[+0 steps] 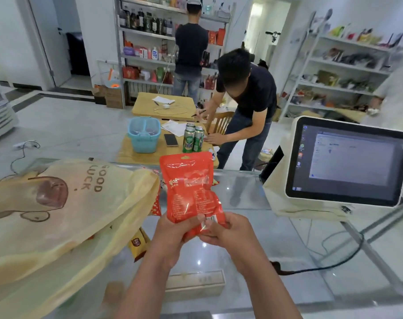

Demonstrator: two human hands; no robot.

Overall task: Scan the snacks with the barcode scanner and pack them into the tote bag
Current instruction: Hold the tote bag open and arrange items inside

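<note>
We grip red snack pouch (191, 192) — left hand (172, 230), right hand (230, 231) both clasping bottom; should keep barcode (210, 221) flat, uncovered — tote bag (57, 203) waits left.

Bare glass counter (253, 238) between tote bag (57, 215) and monitor (348, 162).

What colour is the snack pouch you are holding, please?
Red, with white print; the pouch shows clearly in the head view.

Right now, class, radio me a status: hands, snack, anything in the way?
Left hand and right hand: grip on the red snack bag, lower end. Tote bag lies left on the glass counter. Scanner not in view.
</note>
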